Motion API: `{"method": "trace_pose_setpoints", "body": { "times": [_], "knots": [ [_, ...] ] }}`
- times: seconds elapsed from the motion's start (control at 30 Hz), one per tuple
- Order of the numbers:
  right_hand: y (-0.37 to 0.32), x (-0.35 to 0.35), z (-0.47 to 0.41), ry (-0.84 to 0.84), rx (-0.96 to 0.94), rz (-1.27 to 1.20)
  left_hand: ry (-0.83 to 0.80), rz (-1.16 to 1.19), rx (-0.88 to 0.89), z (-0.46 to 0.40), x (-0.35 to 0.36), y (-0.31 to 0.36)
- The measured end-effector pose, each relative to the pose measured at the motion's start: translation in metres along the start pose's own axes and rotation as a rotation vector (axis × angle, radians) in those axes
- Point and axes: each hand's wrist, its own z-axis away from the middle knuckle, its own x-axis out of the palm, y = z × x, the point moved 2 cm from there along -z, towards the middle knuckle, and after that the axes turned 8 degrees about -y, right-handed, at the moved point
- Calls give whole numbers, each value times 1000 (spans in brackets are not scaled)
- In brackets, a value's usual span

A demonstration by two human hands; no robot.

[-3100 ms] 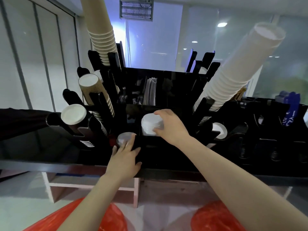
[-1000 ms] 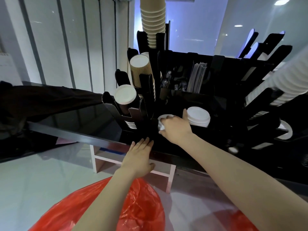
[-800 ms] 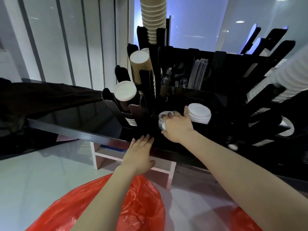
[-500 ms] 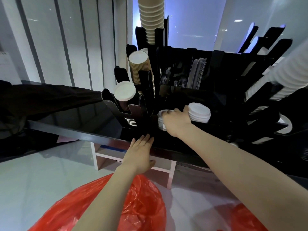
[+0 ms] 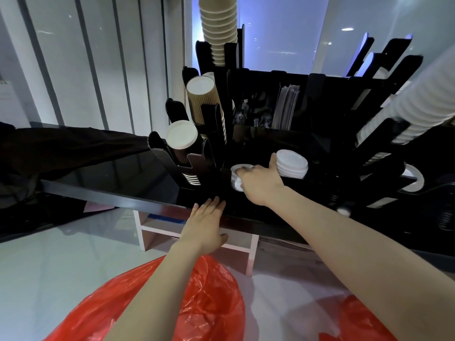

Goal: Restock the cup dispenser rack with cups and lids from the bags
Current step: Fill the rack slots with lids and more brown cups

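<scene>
The black cup dispenser rack (image 5: 270, 143) stands on a dark counter. My right hand (image 5: 258, 183) lies over a small stack of white lids (image 5: 236, 175) in a front slot, fingers curled on its top. A larger stack of white lids (image 5: 291, 162) sits in the slot just right of my thumb. My left hand (image 5: 205, 225) rests flat, fingers straight, on the counter's front edge below the rack. Brown cup stacks (image 5: 203, 99) and a dark cup stack (image 5: 181, 141) fill the left slots. A tall white cup stack (image 5: 423, 99) leans at the right.
A red plastic bag (image 5: 197, 303) lies on the floor under my left arm; another red bag (image 5: 354, 321) is at the lower right. A dark cloth (image 5: 61, 148) drapes the counter at left. A white shelf unit (image 5: 197, 232) stands under the counter.
Since 3 s ago my right hand left the larger lid stack and went to the smaller one at its left. My left hand dropped to the counter edge. Over the last second both barely moved.
</scene>
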Motion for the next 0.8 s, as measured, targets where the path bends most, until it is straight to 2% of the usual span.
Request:
{"method": "trace_pose_setpoints", "body": {
  "times": [0.07, 0.23, 0.37, 0.5, 0.63, 0.8],
  "knots": [
    [0, -1, 3, 35, -17, -31, -3, 3, -3, 0, 0, 0],
    [13, -3, 22, 278, -47, -128, -1, 15, 3, 0, 0, 0],
    [36, 0, 45, 344, -99, -300, -3, 11, 3, 0, 2, -2],
    [65, -4, 60, 489, 85, -420, -7, 11, 4, -1, 2, -2],
    [83, -8, 53, 388, 245, -457, -21, 16, -1, -1, 3, -2],
    [84, -13, 42, 260, 278, -430, -15, 26, 5, -2, 4, -3]
  ]
}}
